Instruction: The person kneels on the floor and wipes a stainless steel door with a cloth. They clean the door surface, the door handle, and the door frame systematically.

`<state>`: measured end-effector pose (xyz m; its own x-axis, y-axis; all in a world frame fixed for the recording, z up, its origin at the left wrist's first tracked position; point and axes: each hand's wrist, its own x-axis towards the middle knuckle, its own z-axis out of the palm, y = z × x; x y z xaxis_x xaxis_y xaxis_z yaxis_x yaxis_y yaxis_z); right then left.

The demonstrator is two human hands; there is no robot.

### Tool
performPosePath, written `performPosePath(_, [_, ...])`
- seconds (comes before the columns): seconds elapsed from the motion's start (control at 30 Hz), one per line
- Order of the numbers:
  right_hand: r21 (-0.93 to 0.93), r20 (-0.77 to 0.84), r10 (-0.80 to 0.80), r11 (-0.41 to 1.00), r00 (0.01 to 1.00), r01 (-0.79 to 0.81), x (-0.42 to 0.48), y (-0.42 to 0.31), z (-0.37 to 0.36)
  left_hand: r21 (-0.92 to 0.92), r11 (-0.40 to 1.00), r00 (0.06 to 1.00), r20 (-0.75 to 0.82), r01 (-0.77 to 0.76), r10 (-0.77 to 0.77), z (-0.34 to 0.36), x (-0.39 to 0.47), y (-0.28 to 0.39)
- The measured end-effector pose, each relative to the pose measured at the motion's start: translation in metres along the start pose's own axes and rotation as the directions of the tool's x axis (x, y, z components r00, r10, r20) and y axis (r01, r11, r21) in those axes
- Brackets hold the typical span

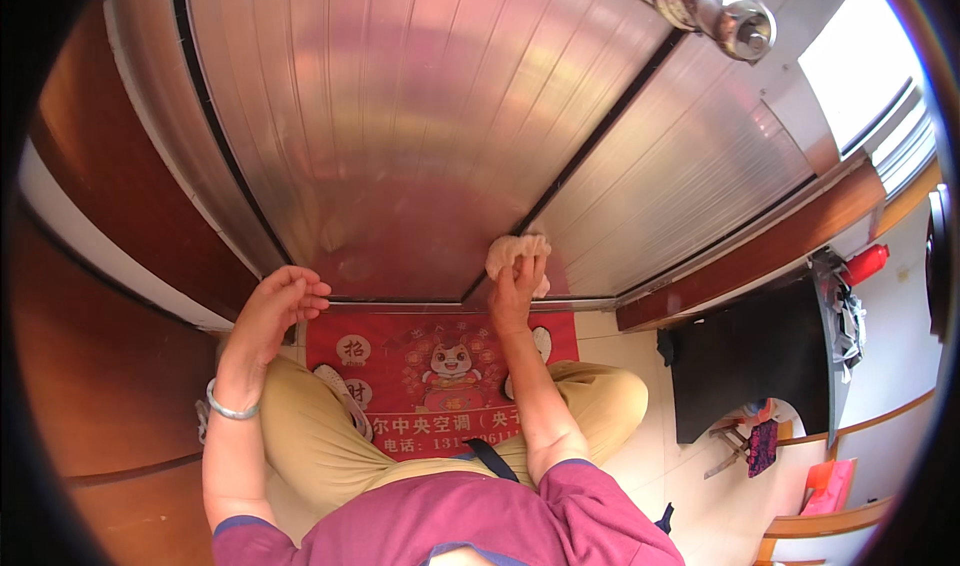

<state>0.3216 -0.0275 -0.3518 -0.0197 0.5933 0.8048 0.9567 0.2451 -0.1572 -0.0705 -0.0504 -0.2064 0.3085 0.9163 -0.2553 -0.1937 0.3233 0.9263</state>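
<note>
A crumpled pinkish cloth (pixel 511 254) is under the fingers of my right hand (pixel 516 292), pressed against the lower part of a ribbed metal door (pixel 390 153). The cloth lies over the dark vertical seam (pixel 577 161) between the wide door panel and the narrower panel (pixel 675 168) to its right. My left hand (pixel 281 303) is raised near the door's lower left corner, fingers loosely curled and nothing in it. A pale bangle (pixel 232 410) circles the left wrist. Whether the left fingertips touch the door frame, I cannot tell.
A red doormat (pixel 442 326) with a cartoon figure and writing lies under my feet. A metal door knob (pixel 739 22) juts out at upper right. Brown wooden trim (pixel 150 168) flanks the door. At right stand a black-covered table (pixel 750 356) and a small folding stool (pixel 731 442).
</note>
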Motion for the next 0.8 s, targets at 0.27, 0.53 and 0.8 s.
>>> performPosePath(0.27, [-0.145, -0.378, -0.164, 0.982, 0.911, 0.117, 0.205, -0.035, -0.093, 0.064, 0.997, 0.999, 0.020, 0.035, -0.036, 0.015, 0.022, -0.008])
performPosePath(0.53, [-0.269, -0.485, -0.272, 0.951, 0.831, 0.155, 0.294, -0.041, -0.151, 0.085, 0.996, 1.000, 0.007, 0.001, -0.001, 0.020, 0.008, -0.002])
performPosePath(0.8, [-0.183, -0.465, -0.207, 0.974, 0.861, 0.135, 0.205, -0.025, -0.080, 0.071, 0.997, 0.999, -0.008, -0.042, 0.043, 0.013, -0.011, 0.004])
